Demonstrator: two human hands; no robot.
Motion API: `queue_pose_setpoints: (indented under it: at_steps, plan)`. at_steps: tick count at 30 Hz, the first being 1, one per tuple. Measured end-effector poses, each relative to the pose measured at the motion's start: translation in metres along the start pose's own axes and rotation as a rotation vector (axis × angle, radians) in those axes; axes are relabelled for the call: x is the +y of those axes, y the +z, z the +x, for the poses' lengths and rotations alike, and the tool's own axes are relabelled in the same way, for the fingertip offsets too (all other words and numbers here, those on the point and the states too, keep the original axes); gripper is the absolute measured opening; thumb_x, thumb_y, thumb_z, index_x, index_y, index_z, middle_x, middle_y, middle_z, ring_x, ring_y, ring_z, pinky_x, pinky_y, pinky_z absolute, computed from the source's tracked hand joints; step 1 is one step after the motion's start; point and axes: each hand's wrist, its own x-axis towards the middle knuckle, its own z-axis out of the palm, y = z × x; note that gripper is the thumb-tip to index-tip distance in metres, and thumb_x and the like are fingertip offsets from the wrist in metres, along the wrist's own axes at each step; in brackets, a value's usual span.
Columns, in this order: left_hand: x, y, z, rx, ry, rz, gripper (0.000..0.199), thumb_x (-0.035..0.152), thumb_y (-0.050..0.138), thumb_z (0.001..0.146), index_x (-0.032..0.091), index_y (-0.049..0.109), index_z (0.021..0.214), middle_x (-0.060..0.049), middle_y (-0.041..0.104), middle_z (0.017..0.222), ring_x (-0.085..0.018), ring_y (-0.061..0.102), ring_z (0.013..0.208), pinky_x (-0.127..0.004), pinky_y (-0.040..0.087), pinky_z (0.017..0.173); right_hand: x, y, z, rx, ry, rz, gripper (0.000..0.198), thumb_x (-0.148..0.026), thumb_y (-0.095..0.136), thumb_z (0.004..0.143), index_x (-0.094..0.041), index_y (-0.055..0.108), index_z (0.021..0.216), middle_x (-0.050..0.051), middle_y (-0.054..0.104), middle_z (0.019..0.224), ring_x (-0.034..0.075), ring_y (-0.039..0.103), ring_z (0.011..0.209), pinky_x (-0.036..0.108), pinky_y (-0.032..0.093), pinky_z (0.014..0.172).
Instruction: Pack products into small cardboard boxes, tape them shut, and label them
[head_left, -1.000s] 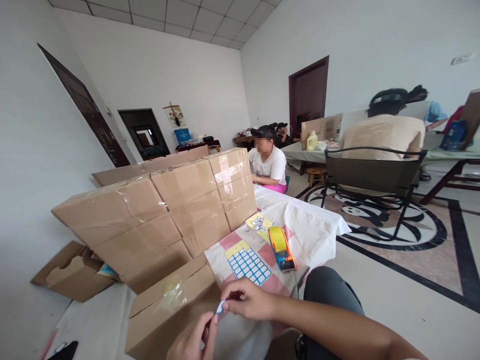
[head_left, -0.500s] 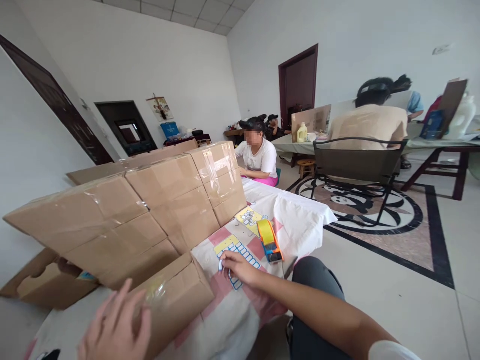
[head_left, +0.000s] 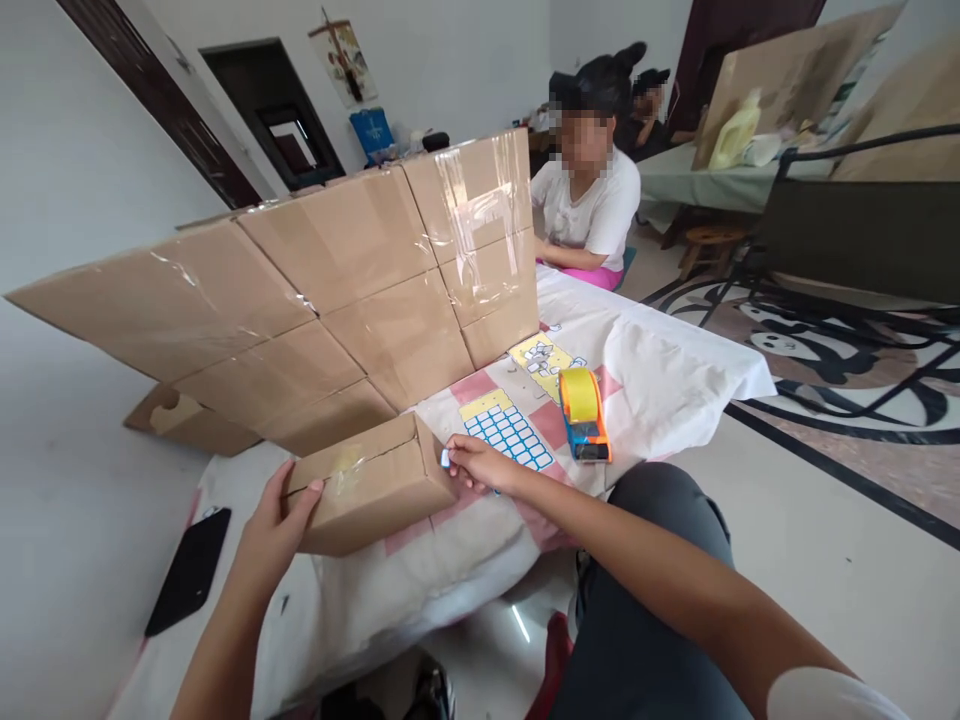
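A closed cardboard box lies on the cloth-covered table, with clear tape along its top seam. My left hand grips its left end, thumb on the top edge. At the box's right end, my right hand pinches a small white label between thumb and fingertips. The label is close to the end face; whether it touches is hard to tell. Just beyond that hand lies a sheet of blue-bordered white labels, partly covered by it. An orange-and-blue tape dispenser with a yellow roll is to the right.
Stacked, taped cardboard boxes form a wall along the table's far side. A black phone-like slab lies at the left. Across the table sits a person in a white shirt. The tablecloth hangs over the right edge.
My left hand has come down onto the box's left end and gripped it. My right hand has brought the small label up to the box's right end. The view has turned downward and left.
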Motion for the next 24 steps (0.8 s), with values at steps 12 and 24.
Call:
queue_pose_setpoints:
  at_steps: [12, 24]
  plan:
    - [0.009, 0.000, -0.004, 0.024, 0.000, 0.028, 0.072, 0.060, 0.051, 0.087, 0.022, 0.045, 0.149, -0.011, 0.047, 0.156, -0.033, 0.042, 0.145, -0.050, 0.029, 0.123, -0.004, 0.008, 0.009, -0.023, -0.036, -0.029, 0.022, -0.028, 0.052, 0.096, -0.020, 0.046, 0.076, -0.007, 0.046, 0.063, 0.006, 0.039, 0.049, 0.018, 0.029, 0.046]
    - [-0.001, -0.001, 0.000, 0.013, -0.023, 0.032, 0.075, 0.065, 0.051, 0.086, 0.025, 0.046, 0.148, -0.011, 0.050, 0.153, -0.036, 0.046, 0.142, -0.054, 0.034, 0.120, -0.004, 0.015, 0.015, 0.041, -0.056, -0.049, 0.021, -0.023, 0.056, 0.092, -0.020, 0.048, 0.073, -0.008, 0.045, 0.059, 0.008, 0.040, 0.053, 0.021, 0.031, 0.052]
